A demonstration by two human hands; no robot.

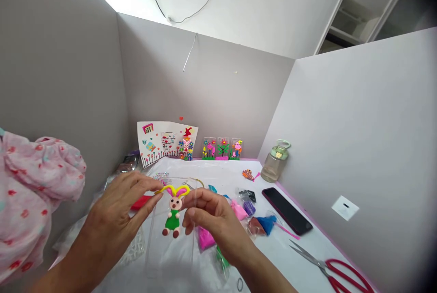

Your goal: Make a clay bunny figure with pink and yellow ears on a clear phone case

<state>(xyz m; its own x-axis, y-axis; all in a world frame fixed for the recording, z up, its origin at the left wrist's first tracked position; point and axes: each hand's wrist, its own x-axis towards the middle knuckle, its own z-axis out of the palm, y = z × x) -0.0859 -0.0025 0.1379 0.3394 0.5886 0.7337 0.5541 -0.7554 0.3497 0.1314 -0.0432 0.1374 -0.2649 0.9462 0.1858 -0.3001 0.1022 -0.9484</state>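
Note:
A clear plastic sheet (pixel 160 238) is held upright over the table, and a clay rabbit (pixel 174 209) with yellow and pink ears and a green body is stuck on it. My left hand (pixel 119 211) pinches the sheet's left side by the rabbit's ear. My right hand (pixel 208 215) grips the sheet's right edge, fingers curled.
Small bags of coloured clay (pixel 244 209) lie behind my hands. A black phone (pixel 287 210), red-handled scissors (pixel 336 268) and a glass jar (pixel 275 162) are at the right. Decorated cards (pixel 167 142) lean on the back partition. Pink cloth (pixel 30 193) hangs at the left.

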